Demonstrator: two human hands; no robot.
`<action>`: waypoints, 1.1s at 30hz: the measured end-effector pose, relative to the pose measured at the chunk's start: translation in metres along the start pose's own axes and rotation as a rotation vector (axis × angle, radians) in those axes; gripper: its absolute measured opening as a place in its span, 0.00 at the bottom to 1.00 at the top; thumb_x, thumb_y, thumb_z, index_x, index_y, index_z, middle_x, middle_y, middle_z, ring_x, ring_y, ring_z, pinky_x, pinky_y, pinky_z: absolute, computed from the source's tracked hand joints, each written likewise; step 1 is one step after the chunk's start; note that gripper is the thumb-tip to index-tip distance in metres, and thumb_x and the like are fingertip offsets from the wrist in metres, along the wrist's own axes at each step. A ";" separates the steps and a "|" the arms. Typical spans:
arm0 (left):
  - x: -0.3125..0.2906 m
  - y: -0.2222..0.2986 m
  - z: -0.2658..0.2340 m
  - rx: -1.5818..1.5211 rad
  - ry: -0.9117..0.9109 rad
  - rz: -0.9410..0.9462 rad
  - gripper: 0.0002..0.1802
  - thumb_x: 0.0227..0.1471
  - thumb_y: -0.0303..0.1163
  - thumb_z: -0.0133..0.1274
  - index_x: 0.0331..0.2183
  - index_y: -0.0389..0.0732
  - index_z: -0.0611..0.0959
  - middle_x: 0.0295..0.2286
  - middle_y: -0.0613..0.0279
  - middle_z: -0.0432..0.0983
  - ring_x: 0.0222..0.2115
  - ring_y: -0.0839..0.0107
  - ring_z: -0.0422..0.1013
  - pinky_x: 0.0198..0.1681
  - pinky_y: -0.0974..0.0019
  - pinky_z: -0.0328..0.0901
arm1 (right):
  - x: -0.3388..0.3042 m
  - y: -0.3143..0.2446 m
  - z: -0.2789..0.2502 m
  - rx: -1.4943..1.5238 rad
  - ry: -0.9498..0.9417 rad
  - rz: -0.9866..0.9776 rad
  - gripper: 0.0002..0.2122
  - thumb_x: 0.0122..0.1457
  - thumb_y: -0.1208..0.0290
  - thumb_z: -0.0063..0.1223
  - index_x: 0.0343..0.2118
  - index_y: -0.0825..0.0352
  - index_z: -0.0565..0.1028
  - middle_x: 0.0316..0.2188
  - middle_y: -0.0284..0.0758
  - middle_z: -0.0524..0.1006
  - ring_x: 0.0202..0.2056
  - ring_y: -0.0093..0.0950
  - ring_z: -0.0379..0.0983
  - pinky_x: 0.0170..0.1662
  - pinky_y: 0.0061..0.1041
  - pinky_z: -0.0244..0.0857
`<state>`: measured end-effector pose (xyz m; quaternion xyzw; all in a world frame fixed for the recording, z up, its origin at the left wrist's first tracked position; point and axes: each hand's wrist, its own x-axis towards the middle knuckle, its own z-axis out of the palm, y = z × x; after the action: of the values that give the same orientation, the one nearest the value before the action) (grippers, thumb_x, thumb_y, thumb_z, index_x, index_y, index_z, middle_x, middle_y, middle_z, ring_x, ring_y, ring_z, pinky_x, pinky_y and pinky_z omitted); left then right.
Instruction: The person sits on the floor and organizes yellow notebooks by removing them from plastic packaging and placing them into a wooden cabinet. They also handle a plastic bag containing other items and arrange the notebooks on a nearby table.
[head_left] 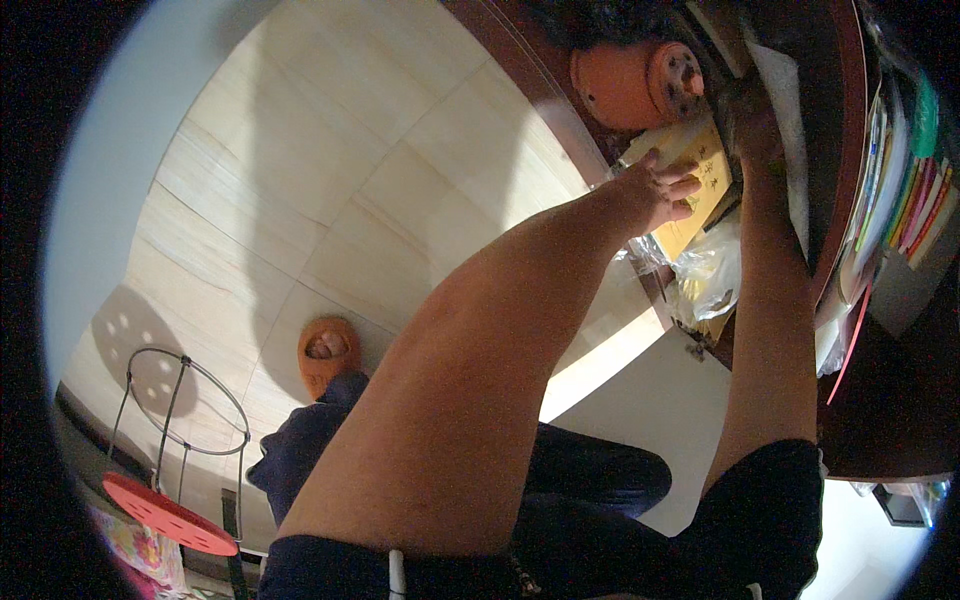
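Observation:
My left hand (660,195) reaches to the shelf at the upper right, its fingers apart over a yellow booklet (705,180) with dark writing. I cannot tell whether the fingertips touch it. My right hand (752,120) is in shadow beyond the booklet, next to a white sheet (783,90) and a dark upright edge. Its fingers are too dark to make out. Behind the booklet an orange-brown flower pot (612,88) lies on its side, holes showing in its base. Crumpled clear plastic bags (708,270) lie under my forearms.
Colourful books and folders (905,210) stand at the far right. A round red stool (170,515) with a metal wire frame is at the lower left. My foot wears an orange clog (328,355) on the pale tiled floor (390,200). A white panel (640,420) is below the shelf.

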<state>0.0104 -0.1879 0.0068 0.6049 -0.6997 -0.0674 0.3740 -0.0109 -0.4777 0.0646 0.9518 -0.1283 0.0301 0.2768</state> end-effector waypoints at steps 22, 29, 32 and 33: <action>-0.003 -0.003 -0.009 -0.008 0.128 0.055 0.17 0.44 0.37 0.44 0.39 0.53 0.77 0.49 0.63 0.60 0.53 0.63 0.52 0.52 0.48 0.47 | 0.002 -0.020 -0.038 0.183 -0.089 0.179 0.22 0.54 0.56 0.42 0.49 0.62 0.65 0.46 0.41 0.68 0.45 0.39 0.66 0.46 0.31 0.61; -0.002 -0.001 -0.009 0.005 0.138 0.048 0.18 0.43 0.36 0.45 0.40 0.52 0.77 0.49 0.63 0.61 0.53 0.65 0.53 0.50 0.50 0.50 | -0.005 -0.024 -0.015 0.176 -0.095 0.185 0.22 0.54 0.56 0.41 0.49 0.63 0.64 0.48 0.41 0.66 0.46 0.39 0.65 0.47 0.32 0.60; -0.001 -0.002 -0.007 -0.012 0.172 0.054 0.18 0.44 0.37 0.45 0.40 0.52 0.77 0.49 0.63 0.61 0.53 0.65 0.53 0.49 0.50 0.51 | -0.011 -0.023 -0.010 0.157 -0.076 0.199 0.22 0.54 0.56 0.41 0.50 0.63 0.64 0.48 0.41 0.66 0.46 0.39 0.65 0.47 0.32 0.60; -0.001 -0.003 -0.007 -0.024 0.189 0.057 0.18 0.44 0.36 0.44 0.40 0.52 0.76 0.49 0.63 0.61 0.53 0.65 0.53 0.49 0.51 0.51 | -0.012 -0.023 -0.011 0.150 -0.066 0.206 0.22 0.54 0.56 0.40 0.50 0.63 0.64 0.48 0.41 0.66 0.47 0.39 0.65 0.48 0.32 0.60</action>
<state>0.0166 -0.1851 0.0094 0.5841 -0.6773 -0.0076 0.4473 -0.0160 -0.4506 0.0605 0.9520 -0.2319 0.0367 0.1962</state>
